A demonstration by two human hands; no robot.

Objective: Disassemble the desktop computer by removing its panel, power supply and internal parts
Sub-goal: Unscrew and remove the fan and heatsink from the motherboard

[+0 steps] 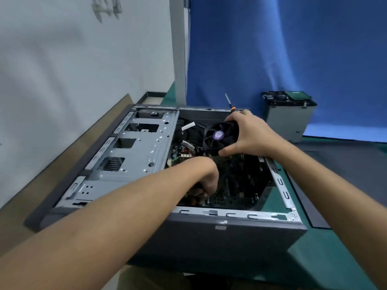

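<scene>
**Kid:** Where is the left hand [204, 181]?

**Helper:** It is down low inside the open computer case [209, 237], right over the motherboard [236, 185]. Its fingers are curled. I cannot tell if its grip has hold of anything, because the arm hides that.

**Kid:** What is it after?

**Helper:** I guess it wants the plug of the fan wire [207, 151]. That thin black wire runs from the fan down toward the board.

**Kid:** And the fan?

**Helper:** The cooling fan [217, 136] is up off the board, just past the left hand. The right hand [251, 132] has its grip around the fan, with the thumb under and the fingers over the top. A screwdriver [229, 101] is tucked in the same hand, with its tip poking up.

**Kid:** How do you do this bit well?

**Helper:** Hold the fan low and close so the wire is loose. Pull the plug straight up by its hard part, never by the wire. Do not carry the fan away until the plug is out, or the board could get hurt. It may help to put the screwdriver down first.

**Kid:** Where should the fan go after?

**Helper:** I think on the green counter [314, 258]. It could go far back by the power supply [289, 120], which already sits outside the case near the blue cloth.
</scene>
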